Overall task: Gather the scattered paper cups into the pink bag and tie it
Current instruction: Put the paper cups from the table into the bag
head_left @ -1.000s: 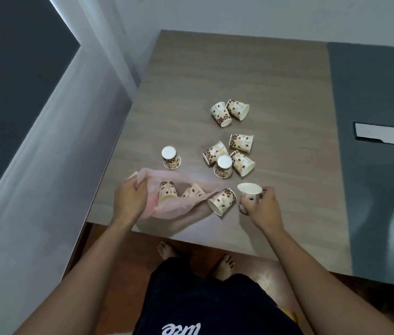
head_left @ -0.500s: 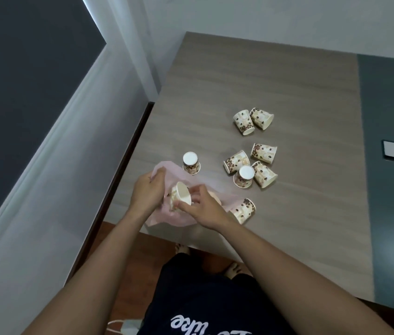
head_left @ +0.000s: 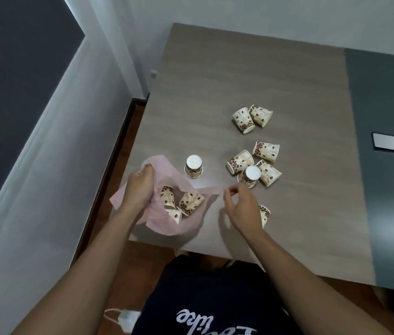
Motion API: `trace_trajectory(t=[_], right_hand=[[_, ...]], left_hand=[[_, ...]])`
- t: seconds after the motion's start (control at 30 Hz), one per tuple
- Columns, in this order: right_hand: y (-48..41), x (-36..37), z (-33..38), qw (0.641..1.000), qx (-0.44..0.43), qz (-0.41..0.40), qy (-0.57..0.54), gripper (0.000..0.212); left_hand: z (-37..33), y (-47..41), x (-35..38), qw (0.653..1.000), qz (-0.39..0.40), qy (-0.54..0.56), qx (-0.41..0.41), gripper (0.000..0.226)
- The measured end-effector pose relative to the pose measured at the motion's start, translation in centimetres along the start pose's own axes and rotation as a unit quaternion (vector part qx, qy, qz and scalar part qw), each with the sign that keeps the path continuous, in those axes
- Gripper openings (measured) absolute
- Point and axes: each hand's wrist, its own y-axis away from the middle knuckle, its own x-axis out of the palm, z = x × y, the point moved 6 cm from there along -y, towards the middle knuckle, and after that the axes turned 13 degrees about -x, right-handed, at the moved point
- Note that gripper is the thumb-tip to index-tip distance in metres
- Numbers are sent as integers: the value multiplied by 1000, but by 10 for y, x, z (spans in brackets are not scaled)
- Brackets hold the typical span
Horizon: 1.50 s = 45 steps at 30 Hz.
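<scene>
The left grip [head_left: 140,189] holds the pink bag [head_left: 159,165] by its rim, three cups [head_left: 186,204] inside just beside it; the right grip [head_left: 239,209] hangs loose, empty; best take the near cup [head_left: 264,215] just right of it, keeping the mouth wide.

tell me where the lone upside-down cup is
Head view, left of centre: the lone upside-down cup stands on the table just beyond the pink bag, left of the cup cluster.
</scene>
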Motion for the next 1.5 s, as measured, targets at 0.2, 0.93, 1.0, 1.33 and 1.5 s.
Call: trace_trajectory(t=[0.2, 0.93, 1.0, 1.33, 1.5], right_hand=[[58, -24, -101, 915, 384, 68, 104, 80], [-17, 76, 79, 873, 136, 355, -305, 49], [-28, 89, 100, 920, 53, 331, -203, 72], [-49, 72, 59, 940, 43, 293, 170, 118], [-45, 66, 51, 895, 23, 345, 283, 154]], left_hand=[[-17, -13, 17, 998, 49, -34, 17, 41], [-40, -10, 6, 968, 102, -191, 124, 31], [-44, -4, 5, 961, 119, -215, 131, 34], [-67, -26, -63, 973, 219, 75, -9, 47], [-66, -23, -70, 994, 71, -79, 36, 45]])
